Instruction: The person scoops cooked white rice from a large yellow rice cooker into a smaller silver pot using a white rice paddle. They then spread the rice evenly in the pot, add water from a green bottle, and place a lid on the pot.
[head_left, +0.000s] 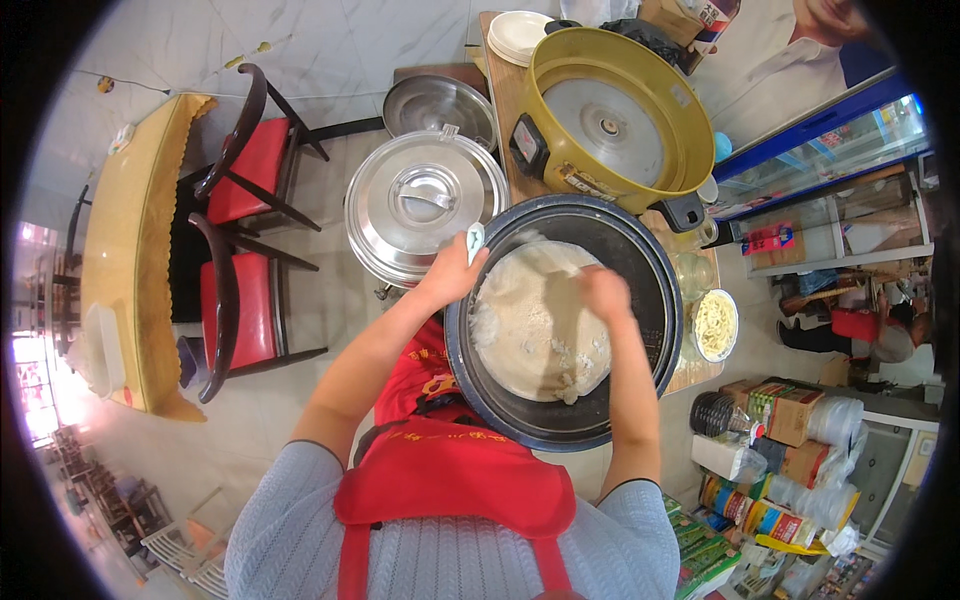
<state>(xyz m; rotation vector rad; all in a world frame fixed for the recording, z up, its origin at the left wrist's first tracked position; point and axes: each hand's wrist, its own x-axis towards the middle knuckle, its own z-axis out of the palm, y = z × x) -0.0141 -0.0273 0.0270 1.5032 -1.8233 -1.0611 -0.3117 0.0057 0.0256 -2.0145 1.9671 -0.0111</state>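
A wide black inner pot (645, 255) in front of me holds a pale mass of cooked rice (525, 330), with looser white clumps along its edges. Above the pot's left rim, my left hand (454, 270) is closed around the pale green end of a handled utensil (475, 240); whatever else belongs to it is hidden. My right hand (606, 294) is over the right part of the rice and motion-blurred; whether it holds anything is unclear. Behind the pot stands the yellow body of a large rice cooker (551, 161), its inside showing a metal heating plate (607, 127).
A lidded steel pot (420, 202) stands left of the black pot. White plates (517, 34), glass jars (694, 274) and a bowl of pale strips (716, 326) are on the wooden table (686, 375). Red-seated chairs (247, 300) are at left; another person (870, 326) is at far right.
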